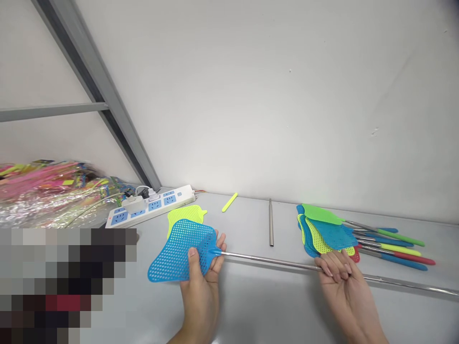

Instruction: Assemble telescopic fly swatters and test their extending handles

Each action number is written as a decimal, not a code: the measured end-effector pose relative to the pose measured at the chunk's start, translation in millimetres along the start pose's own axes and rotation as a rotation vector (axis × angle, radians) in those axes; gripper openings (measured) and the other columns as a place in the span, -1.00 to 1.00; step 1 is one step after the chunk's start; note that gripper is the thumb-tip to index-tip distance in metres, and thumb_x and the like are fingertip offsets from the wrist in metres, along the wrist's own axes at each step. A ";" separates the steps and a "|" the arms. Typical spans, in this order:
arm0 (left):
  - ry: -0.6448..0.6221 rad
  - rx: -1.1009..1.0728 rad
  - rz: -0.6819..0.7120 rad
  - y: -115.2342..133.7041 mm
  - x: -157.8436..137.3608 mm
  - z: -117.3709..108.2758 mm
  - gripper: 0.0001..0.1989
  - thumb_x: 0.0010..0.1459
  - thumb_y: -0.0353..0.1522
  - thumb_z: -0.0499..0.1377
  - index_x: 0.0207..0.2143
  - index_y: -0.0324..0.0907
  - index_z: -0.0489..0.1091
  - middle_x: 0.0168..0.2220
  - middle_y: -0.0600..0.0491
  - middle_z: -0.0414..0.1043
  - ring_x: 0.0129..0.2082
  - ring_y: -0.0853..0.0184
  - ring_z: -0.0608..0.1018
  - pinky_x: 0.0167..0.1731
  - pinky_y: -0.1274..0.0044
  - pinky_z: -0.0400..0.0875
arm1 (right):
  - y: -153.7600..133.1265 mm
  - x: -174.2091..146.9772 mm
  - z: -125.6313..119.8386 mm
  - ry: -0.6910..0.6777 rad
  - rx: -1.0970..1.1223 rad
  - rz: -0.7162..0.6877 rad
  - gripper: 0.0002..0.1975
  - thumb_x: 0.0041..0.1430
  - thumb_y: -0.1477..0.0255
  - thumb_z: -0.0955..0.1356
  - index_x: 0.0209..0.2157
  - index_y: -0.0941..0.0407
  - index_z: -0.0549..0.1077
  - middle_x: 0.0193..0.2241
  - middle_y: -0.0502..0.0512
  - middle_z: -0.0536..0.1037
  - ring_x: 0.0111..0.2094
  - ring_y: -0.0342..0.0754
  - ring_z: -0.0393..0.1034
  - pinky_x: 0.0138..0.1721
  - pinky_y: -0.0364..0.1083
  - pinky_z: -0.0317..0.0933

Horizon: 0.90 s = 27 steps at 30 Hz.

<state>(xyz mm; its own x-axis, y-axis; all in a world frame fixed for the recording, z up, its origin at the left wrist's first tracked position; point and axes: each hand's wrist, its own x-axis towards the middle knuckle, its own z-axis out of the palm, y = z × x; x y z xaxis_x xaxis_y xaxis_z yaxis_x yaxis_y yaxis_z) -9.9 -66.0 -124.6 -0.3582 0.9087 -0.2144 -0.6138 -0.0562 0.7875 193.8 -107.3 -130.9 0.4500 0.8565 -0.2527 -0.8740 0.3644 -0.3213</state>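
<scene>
Hands [201,282] bare, incl. wrists [365,321].

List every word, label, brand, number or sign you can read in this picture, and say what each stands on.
No text can be read here.
Blue swatter in hand: no lettering visible.
Pile of swatters: no lettering visible.
Power strip: any marking is too small to read.
Plastic-wrapped goods: any print is too blurred to read.

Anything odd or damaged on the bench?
Loose parts: a yellow head by the power strip, a yellow handle and a bare rod lie apart, unlike the joined swatters piled at right. No spill or breakage shows.
</scene>
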 end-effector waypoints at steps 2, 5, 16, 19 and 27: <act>0.001 0.010 -0.007 -0.5 -0.3 0.1 -0.66 0.08 -0.27 0.02 -0.09 -0.21 0.26 -0.18 -0.10 0.41 -0.21 0.22 0.48 -0.15 0.41 0.34 | 1.3 -0.1 0.7 0.012 0.001 0.004 -0.71 0.05 0.60 0.22 -0.63 0.12 0.00 -0.70 -0.18 -0.09 -0.72 -0.28 -0.11 -0.68 -0.24 0.01; 0.005 0.008 -0.005 -1.6 0.1 0.4 -0.66 0.07 -0.27 0.04 -0.09 -0.19 0.26 -0.17 -0.09 0.41 -0.21 0.22 0.48 -0.16 0.40 0.34 | 2.9 0.3 0.3 0.018 0.004 0.009 -0.70 0.05 0.61 0.21 -0.63 0.11 0.00 -0.70 -0.18 -0.08 -0.72 -0.28 -0.11 -0.68 -0.24 0.01; 0.008 0.023 -0.019 -3.3 -2.4 -1.1 -0.67 0.08 -0.27 0.03 -0.11 -0.21 0.27 -0.16 -0.10 0.40 -0.22 0.22 0.48 -0.16 0.41 0.35 | 5.4 -1.2 0.3 0.037 0.040 0.028 -0.71 0.06 0.60 0.21 -0.64 0.12 0.02 -0.71 -0.18 -0.06 -0.71 -0.27 -0.12 -0.69 -0.23 0.02; -0.001 0.022 -0.016 -4.2 -2.9 -1.6 -0.67 0.07 -0.26 0.03 -0.11 -0.21 0.27 -0.16 -0.10 0.40 -0.22 0.22 0.48 -0.16 0.41 0.34 | 6.7 -1.7 0.2 0.041 0.043 0.040 -0.72 0.07 0.59 0.20 -0.64 0.12 0.03 -0.71 -0.17 -0.05 -0.71 -0.26 -0.11 -0.68 -0.23 0.02; -0.002 0.037 -0.038 -4.8 -6.8 -3.3 -0.62 0.07 -0.24 0.03 -0.06 -0.19 0.23 -0.14 -0.12 0.38 -0.20 0.21 0.47 -0.17 0.42 0.35 | 8.0 -1.7 -3.3 0.040 0.061 0.042 -0.71 0.10 0.54 0.20 -0.64 0.12 0.03 -0.71 -0.18 -0.06 -0.72 -0.27 -0.12 -0.69 -0.23 0.01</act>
<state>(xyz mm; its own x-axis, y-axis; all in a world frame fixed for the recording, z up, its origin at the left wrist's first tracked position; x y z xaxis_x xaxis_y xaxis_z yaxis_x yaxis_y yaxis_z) -6.9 -73.2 -128.9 -0.3337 0.9106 -0.2440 -0.6006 -0.0059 0.7995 186.6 -107.1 -136.1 0.4190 0.8564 -0.3017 -0.9011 0.3514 -0.2540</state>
